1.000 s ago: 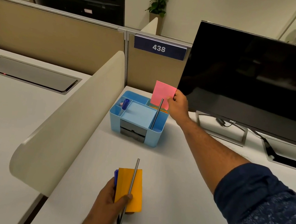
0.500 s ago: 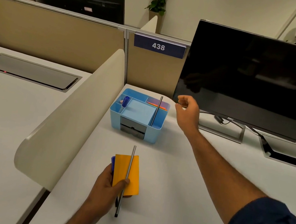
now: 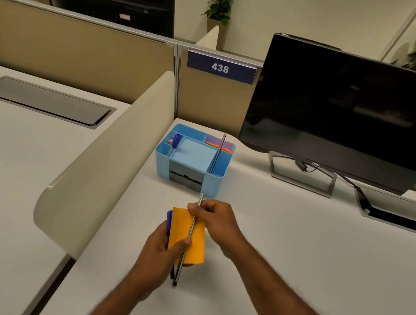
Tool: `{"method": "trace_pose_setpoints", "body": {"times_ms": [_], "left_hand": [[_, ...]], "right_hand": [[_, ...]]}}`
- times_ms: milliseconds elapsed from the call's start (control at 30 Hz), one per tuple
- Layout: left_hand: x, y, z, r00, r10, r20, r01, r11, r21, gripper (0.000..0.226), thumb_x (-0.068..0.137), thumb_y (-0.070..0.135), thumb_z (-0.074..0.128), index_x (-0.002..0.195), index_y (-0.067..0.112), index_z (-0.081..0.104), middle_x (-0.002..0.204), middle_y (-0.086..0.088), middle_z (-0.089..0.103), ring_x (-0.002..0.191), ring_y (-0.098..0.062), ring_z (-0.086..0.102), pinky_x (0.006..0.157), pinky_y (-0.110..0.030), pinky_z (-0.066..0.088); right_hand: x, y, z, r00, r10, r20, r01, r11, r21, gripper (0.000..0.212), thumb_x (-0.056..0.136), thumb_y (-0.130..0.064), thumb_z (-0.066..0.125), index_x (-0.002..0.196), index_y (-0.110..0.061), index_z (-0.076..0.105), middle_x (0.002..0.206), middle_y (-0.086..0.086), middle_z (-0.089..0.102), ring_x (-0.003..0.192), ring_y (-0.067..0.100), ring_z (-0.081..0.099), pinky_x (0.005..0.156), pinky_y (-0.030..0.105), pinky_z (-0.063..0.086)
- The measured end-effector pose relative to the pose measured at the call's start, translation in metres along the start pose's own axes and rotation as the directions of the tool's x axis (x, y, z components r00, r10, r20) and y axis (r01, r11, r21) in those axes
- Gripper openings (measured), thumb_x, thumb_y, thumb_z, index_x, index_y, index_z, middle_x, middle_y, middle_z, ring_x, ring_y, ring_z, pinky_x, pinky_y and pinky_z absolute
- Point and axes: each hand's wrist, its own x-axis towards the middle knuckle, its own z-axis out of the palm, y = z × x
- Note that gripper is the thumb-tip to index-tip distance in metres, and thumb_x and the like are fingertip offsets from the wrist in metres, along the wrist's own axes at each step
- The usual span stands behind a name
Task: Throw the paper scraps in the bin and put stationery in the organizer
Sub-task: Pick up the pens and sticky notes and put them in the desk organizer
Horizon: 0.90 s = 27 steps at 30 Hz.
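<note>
Orange sticky-note pad (image 3: 188, 235) sits in the left hand (image 3: 160, 252), held above the white bench (image 3: 293, 264), thumb pressed on its face; a thin metal ruler (image 3: 191, 233) lies across the pad lengthwise, sticking out at both ends; blue pen-like item (image 3: 168, 220) peeks out behind the pad's left edge, type unclear. Right hand (image 3: 218, 222) closed at the ruler's upper end, fingertips pinching it just above the pad. Light blue organizer (image 3: 187, 178) stands on the bench just beyond the hands, near the cream divider (image 3: 98, 162); second metal ruler (image 3: 217, 153) leans in its right compartment, orange and pink notes (image 3: 217, 144) in the back right slot, small blue cylinder (image 3: 176, 140) in the left slot, big middle tray bare. Black monitor (image 3: 343, 110) right of the organizer, "438" sign (image 3: 220, 67) on the partition behind it
</note>
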Motion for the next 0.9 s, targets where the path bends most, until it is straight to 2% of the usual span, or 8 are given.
{"method": "trace_pose_setpoints", "body": {"times_ms": [133, 200, 333, 467, 667, 733, 833, 900], "left_hand": [[-0.002, -0.006, -0.002, 0.999, -0.037, 0.006, 0.037, 0.996, -0.082, 0.078, 0.073, 0.056, 0.066, 0.140, 0.022, 0.042, 0.128, -0.006, 0.060, 0.107, -0.029, 0.064, 0.083, -0.050, 0.058], [0.005, -0.011, -0.009, 0.999, -0.053, -0.004, 0.052, 0.993, -0.105, 0.074, 0.074, 0.050, 0.064, 0.139, 0.022, 0.043, 0.126, -0.008, 0.060, 0.106, -0.030, 0.065, 0.079, -0.047, 0.060], [0.016, -0.021, -0.017, 0.998, -0.060, -0.007, 0.058, 0.990, -0.129, 0.051, 0.092, 0.025, 0.059, 0.140, 0.019, 0.041, 0.127, -0.010, 0.059, 0.105, -0.031, 0.064, 0.076, -0.045, 0.060], [0.013, -0.024, -0.015, 0.998, -0.068, -0.008, 0.067, 0.990, -0.127, 0.051, 0.093, 0.023, 0.055, 0.141, 0.020, 0.038, 0.128, -0.010, 0.057, 0.106, -0.030, 0.063, 0.077, -0.044, 0.060], [0.018, -0.026, -0.013, 0.997, -0.068, -0.022, 0.065, 0.991, -0.116, 0.051, 0.093, 0.025, 0.056, 0.141, 0.021, 0.038, 0.129, -0.009, 0.058, 0.107, -0.030, 0.063, 0.082, -0.049, 0.059], [0.018, -0.026, -0.014, 0.998, -0.062, -0.023, 0.059, 0.993, -0.107, 0.055, 0.092, 0.030, 0.059, 0.142, 0.021, 0.038, 0.128, -0.008, 0.058, 0.107, -0.029, 0.063, 0.084, -0.050, 0.058], [0.017, -0.024, -0.016, 0.998, -0.060, -0.036, 0.056, 0.994, -0.093, 0.070, 0.078, 0.045, 0.062, 0.141, 0.023, 0.038, 0.128, -0.006, 0.059, 0.107, -0.027, 0.064, 0.088, -0.051, 0.056], [0.018, -0.022, -0.017, 0.997, -0.061, -0.037, 0.058, 0.995, -0.085, 0.064, 0.084, 0.043, 0.062, 0.139, 0.024, 0.038, 0.128, -0.006, 0.058, 0.107, -0.027, 0.063, 0.090, -0.051, 0.055]], "right_hand": [[0.013, -0.021, -0.021, 0.997, -0.019, -0.079, 0.027, 0.995, 0.094, 0.025, 0.090, -0.034, 0.062, 0.090, -0.010, 0.070, 0.076, 0.000, 0.061, 0.072, 0.011, 0.055, 0.065, 0.022, 0.047], [0.036, -0.037, -0.036, 0.989, -0.026, -0.145, 0.043, 0.993, 0.114, 0.026, 0.092, -0.033, 0.059, 0.088, -0.009, 0.068, 0.069, 0.001, 0.057, 0.065, 0.012, 0.051, 0.059, 0.023, 0.047], [0.080, -0.076, -0.068, 0.930, -0.143, -0.338, 0.184, 0.979, 0.093, 0.033, 0.093, -0.031, 0.058, 0.090, 0.001, 0.067, 0.062, 0.001, 0.056, 0.054, 0.011, 0.049, 0.051, 0.024, 0.044], [0.112, -0.096, -0.087, 0.827, -0.316, -0.466, 0.291, 0.948, -0.126, 0.032, 0.093, -0.034, 0.058, 0.082, -0.004, 0.064, 0.066, 0.002, 0.060, 0.060, 0.011, 0.056, 0.057, 0.025, 0.047], [0.158, -0.071, -0.077, 0.868, -0.246, -0.432, 0.124, 0.949, -0.291, 0.034, 0.090, -0.039, 0.061, 0.074, -0.008, 0.063, 0.077, 0.013, 0.068, 0.075, 0.027, 0.066, 0.070, 0.041, 0.054], [0.163, -0.059, -0.071, 0.884, -0.217, -0.415, 0.078, 0.942, -0.325, 0.035, 0.090, -0.038, 0.061, 0.066, -0.012, 0.059, 0.074, 0.013, 0.066, 0.072, 0.028, 0.064, 0.070, 0.041, 0.053], [0.165, -0.047, -0.063, 0.903, -0.174, -0.393, 0.028, 0.936, -0.351, 0.033, 0.091, -0.036, 0.061, 0.071, -0.010, 0.062, 0.073, 0.012, 0.064, 0.070, 0.025, 0.060, 0.069, 0.040, 0.052], [0.166, -0.043, -0.061, 0.906, -0.159, -0.393, 0.004, 0.930, -0.367, 0.032, 0.091, -0.036, 0.061, 0.074, -0.009, 0.064, 0.072, 0.012, 0.064, 0.070, 0.026, 0.060, 0.067, 0.041, 0.052]]}}
